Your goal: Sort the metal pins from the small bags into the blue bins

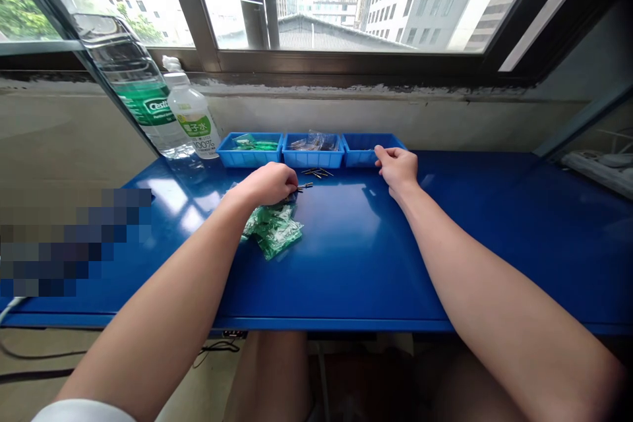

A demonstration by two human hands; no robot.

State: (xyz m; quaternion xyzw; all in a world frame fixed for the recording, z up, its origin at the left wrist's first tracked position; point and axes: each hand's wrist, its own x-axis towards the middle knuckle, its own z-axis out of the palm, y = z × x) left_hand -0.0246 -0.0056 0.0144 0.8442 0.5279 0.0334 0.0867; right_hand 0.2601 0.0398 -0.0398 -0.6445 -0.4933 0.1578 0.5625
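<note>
My left hand (pixel 273 183) is closed, with thin dark metal rods (pixel 305 186) sticking out past its fingertips. Below it lie crumpled green-and-clear plastic packets (pixel 277 232), partly covered by the hand. More small metal rods (pixel 318 173) lie loose on the table just in front of the middle blue bin (pixel 313 159). My right hand (pixel 399 168) is at the front of the right blue bin (pixel 359 159), thumb and forefinger pinched together over its rim. Whatever sits between those fingertips is too small to make out.
The left blue bin (pixel 250 159) holds green packets; the middle one holds clear bags. A small bottle (pixel 195 120) and a large water bottle (pixel 141 95) stand at the back left. All this rests on a blue table (pixel 346 283) below a window. Cables hang under its left edge.
</note>
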